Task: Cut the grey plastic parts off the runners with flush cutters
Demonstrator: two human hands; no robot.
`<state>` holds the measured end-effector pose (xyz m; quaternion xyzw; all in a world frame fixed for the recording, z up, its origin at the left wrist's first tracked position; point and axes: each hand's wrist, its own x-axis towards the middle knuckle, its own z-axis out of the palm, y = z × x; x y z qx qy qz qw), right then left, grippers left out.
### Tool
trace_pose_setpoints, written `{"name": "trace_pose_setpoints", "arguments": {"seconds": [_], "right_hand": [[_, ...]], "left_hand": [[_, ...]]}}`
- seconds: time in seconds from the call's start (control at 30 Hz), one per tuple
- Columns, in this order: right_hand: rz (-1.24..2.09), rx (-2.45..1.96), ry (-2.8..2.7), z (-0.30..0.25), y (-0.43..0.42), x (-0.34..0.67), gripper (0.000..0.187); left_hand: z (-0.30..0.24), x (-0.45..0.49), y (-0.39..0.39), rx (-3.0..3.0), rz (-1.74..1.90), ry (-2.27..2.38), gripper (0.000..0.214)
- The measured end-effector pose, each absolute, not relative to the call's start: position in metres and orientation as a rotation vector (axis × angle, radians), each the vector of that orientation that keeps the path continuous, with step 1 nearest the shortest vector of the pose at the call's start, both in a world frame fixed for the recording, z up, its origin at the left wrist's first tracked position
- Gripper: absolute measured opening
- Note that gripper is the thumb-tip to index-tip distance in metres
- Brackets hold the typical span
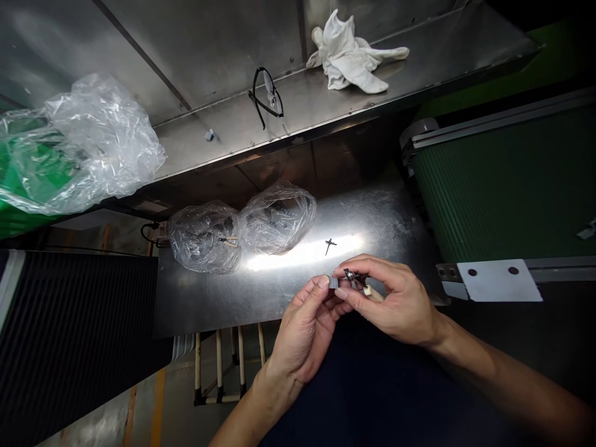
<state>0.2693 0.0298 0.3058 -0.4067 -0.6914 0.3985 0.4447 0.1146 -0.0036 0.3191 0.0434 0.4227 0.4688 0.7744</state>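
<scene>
The left hand [305,326] pinches the grey part [334,282] between thumb and fingertips above the desk [205,310], probably so that its right end stays free. The right hand [395,298] curls round the pliers [356,280], its finger and thumb closing in at that end; whether they press on the part, I cannot tell. Holding both close to the body likely gives steadiness and a good view. The black sprue [330,246] lies just beyond the hands, and two clear bags, left [205,233] and right [279,217], sit farther left, seemingly to keep small pieces together.
</scene>
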Motion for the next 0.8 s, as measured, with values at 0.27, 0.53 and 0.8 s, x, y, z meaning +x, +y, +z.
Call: {"name": "trace_pose_setpoints", "arguments": {"seconds": [0.27,0.53,0.8], "right_hand": [[0.928,-0.888,-1.965,0.318,0.041,0.287,0.028],[0.701,-0.996,-2.251,0.331,0.042,0.303,0.029],[0.524,-1.038,-2.419,0.332,0.041,0.304,0.027]], "left_hand": [[0.324,0.113,-0.002,0.029,1.044,0.89,0.007],[0.322,0.112,-0.003,0.003,1.035,0.924,0.014],[0.324,0.111,-0.002,0.024,1.053,0.933,0.013]]}}
